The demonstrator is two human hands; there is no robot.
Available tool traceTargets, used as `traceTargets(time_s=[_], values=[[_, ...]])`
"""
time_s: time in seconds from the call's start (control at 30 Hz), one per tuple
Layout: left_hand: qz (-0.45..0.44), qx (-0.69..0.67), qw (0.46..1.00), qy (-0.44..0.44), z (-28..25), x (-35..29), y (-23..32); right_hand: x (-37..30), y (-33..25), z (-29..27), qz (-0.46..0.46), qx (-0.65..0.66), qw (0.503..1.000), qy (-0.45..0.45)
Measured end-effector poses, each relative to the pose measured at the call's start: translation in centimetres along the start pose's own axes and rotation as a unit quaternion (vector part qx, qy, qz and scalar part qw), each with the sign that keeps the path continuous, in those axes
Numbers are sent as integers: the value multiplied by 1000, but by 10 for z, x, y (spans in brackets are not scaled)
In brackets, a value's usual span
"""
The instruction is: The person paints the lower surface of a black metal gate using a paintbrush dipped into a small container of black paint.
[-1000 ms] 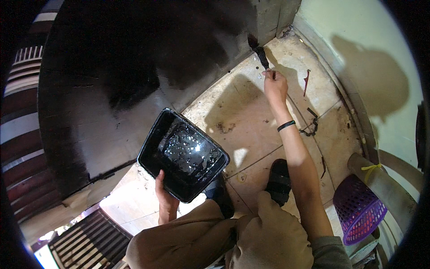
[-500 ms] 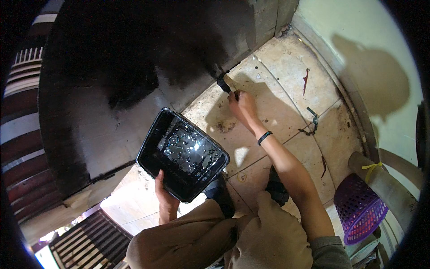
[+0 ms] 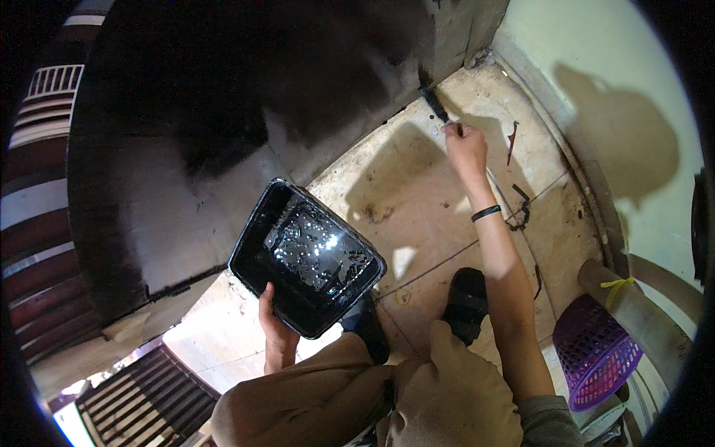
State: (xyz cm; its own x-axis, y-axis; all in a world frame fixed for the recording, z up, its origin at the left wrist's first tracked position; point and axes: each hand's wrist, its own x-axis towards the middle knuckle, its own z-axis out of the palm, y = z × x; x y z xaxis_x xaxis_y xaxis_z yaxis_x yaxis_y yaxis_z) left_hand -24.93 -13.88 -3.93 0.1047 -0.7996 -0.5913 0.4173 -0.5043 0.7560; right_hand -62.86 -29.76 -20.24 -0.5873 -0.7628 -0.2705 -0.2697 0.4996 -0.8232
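Note:
My left hand (image 3: 277, 328) grips the lower left rim of a black rectangular tub (image 3: 249, 242), its thumb over the edge. Glossy black paint (image 3: 320, 249) wets the inside of the tub. Out to the right, my right hand (image 3: 467, 149) is closed round the handle of a paintbrush (image 3: 434, 105). The brush's black bristles touch the bottom of a dark panel (image 3: 298, 89), close to the floor. Black coating covers much of this panel, with greyer patches low down and toward its right end.
Stained tiles (image 3: 417, 194) make up the floor, with a dark twisted strip (image 3: 521, 208) and a thin reddish strip (image 3: 512, 141) on it. A purple basket (image 3: 596, 350) and a grey pipe (image 3: 640, 313) stand at the right by a pale wall (image 3: 596, 45). A slatted rack (image 3: 149, 398) lies lower left.
My right hand has moved the paintbrush up and to the right along the panel's bottom edge. The tub in my left hand has barely shifted.

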Motion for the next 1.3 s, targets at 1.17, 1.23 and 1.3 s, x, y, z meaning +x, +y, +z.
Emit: traceTargets(time_s=[1.17,1.23,1.3], values=[[-53,45,997,38,-8,-4,-12,-23,-41,10,-107,80,990,-43],[-46,33,998,34,-12,-5,-10,-40,-52,-3,-123,127,983,-50],[-45,23,998,24,-12,-4,-11,-49,-44,-21,-117,165,979,-38]])
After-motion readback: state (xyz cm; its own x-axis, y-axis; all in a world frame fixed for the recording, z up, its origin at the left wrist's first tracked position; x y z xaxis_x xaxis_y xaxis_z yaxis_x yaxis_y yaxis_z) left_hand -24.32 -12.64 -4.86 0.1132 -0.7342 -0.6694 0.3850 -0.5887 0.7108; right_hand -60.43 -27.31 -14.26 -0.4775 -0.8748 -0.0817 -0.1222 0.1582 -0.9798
